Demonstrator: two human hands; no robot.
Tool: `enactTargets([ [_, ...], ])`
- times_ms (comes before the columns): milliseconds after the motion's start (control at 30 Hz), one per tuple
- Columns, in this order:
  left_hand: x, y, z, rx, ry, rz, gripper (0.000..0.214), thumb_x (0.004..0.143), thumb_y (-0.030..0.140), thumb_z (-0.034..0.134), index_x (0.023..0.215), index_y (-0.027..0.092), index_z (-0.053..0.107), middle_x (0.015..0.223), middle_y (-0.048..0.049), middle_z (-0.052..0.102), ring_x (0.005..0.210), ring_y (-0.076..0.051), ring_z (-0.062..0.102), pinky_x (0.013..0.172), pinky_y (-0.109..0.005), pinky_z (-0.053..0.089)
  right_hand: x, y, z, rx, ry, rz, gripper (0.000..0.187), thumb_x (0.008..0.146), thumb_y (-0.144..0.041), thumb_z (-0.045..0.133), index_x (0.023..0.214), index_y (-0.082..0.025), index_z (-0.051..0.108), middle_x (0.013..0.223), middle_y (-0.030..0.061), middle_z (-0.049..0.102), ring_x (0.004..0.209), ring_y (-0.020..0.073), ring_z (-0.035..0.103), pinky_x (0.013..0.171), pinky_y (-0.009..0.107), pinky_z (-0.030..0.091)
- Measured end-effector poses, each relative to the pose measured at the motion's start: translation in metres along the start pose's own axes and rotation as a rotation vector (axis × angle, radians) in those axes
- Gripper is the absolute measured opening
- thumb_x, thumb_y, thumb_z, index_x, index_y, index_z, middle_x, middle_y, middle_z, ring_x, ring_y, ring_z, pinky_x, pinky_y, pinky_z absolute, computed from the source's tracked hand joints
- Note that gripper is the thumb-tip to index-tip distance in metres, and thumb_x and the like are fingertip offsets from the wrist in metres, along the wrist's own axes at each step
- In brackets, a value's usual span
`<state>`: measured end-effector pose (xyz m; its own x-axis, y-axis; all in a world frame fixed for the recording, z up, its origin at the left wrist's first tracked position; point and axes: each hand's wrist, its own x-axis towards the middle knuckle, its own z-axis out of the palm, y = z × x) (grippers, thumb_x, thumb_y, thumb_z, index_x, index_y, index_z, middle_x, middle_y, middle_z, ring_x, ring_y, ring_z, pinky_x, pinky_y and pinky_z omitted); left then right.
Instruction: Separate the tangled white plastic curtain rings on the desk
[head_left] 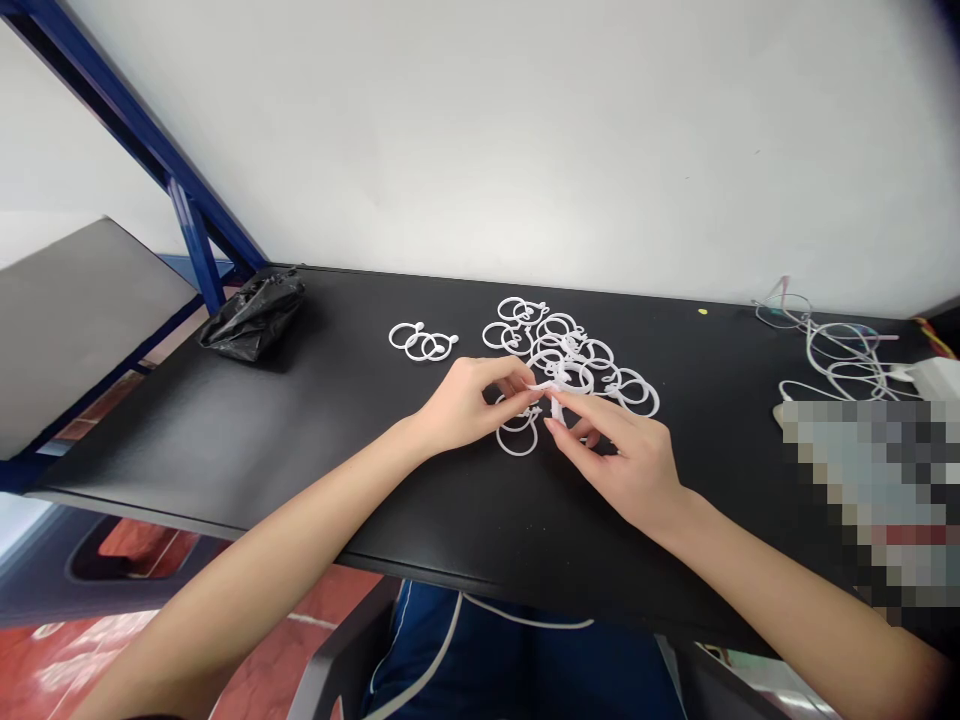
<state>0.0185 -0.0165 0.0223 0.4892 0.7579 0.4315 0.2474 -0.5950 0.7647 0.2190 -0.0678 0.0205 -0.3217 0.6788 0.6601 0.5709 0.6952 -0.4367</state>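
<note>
just in front of the ring pile (574, 350), left hand (469, 402) and right hand (626, 460) both pinch one white plastic ring (517, 440), its loop beneath the left fingertips.

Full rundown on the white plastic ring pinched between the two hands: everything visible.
The white plastic ring is a thin round loop, smooth, like moulded plastic, with a small clasp part at its top. The left hand and right hand pinch that top with their fingertips, hiding whether the clasp is open. The loop hangs toward the person over the black table, just in front of the pile of similar white rings. Whether it touches the table is unclear.
</note>
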Motion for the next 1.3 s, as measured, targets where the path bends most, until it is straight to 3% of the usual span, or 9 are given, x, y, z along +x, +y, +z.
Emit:
enactTargets([
  [333,0.0013,0.0011,-0.0014,0.067,0.013,0.018,0.015,0.085,0.029,0.067,0.090,0.015,0.064,0.086,-0.0035,0.069,0.070,-0.011,0.066,0.070,-0.023,0.053,0.0001,0.0014,0.0002,0.028,0.011,0.063,0.021,0.088,-0.016,0.061,0.108,-0.020,0.067,0.099,0.0067,0.074,0.053,0.0096,0.062,0.051,0.024,0.056],
  [600,0.0010,-0.0045,0.0010,0.134,0.069,0.246,0.010,0.087,0.020,0.064,0.092,0.014,0.070,0.078,-0.0042,0.070,0.068,-0.011,0.065,0.064,-0.020,0.052,0.0039,-0.0033,-0.0041,0.044,0.136,0.063,0.028,0.080,-0.020,0.072,0.106,-0.022,0.062,0.086,0.0014,0.074,0.050,0.0108,0.064,0.051,0.026,0.058],
  [900,-0.0017,-0.0069,-0.0001,0.480,0.034,0.479,0.015,0.094,0.017,0.052,0.096,0.014,0.066,0.083,-0.0071,0.071,0.071,-0.013,0.065,0.068,-0.026,0.053,0.0043,-0.0005,-0.0034,0.006,0.163,-0.042,0.021,0.079,-0.015,0.074,0.096,-0.021,0.064,0.076,0.0010,0.070,0.047,0.0085,0.059,0.045,0.022,0.052],
  [1167,-0.0012,-0.0025,0.0027,0.497,0.078,0.550,0.010,0.094,0.019,0.054,0.094,0.015,0.064,0.080,-0.0040,0.070,0.069,-0.011,0.064,0.068,-0.024,0.052,0.0029,-0.0006,-0.0019,0.026,0.225,-0.059,0.023,0.077,-0.005,0.070,0.094,-0.020,0.067,0.082,0.0045,0.072,0.051,0.0101,0.060,0.043,0.023,0.051],
  [1300,-0.0004,0.0008,0.0027,0.487,0.096,0.507,0.011,0.092,0.025,0.058,0.094,0.016,0.062,0.074,-0.0018,0.067,0.063,-0.010,0.061,0.063,-0.023,0.050,0.0028,-0.0007,-0.0019,0.041,0.234,-0.048,0.022,0.080,-0.005,0.068,0.096,-0.021,0.069,0.085,0.0053,0.074,0.056,0.0124,0.064,0.046,0.024,0.054],
])
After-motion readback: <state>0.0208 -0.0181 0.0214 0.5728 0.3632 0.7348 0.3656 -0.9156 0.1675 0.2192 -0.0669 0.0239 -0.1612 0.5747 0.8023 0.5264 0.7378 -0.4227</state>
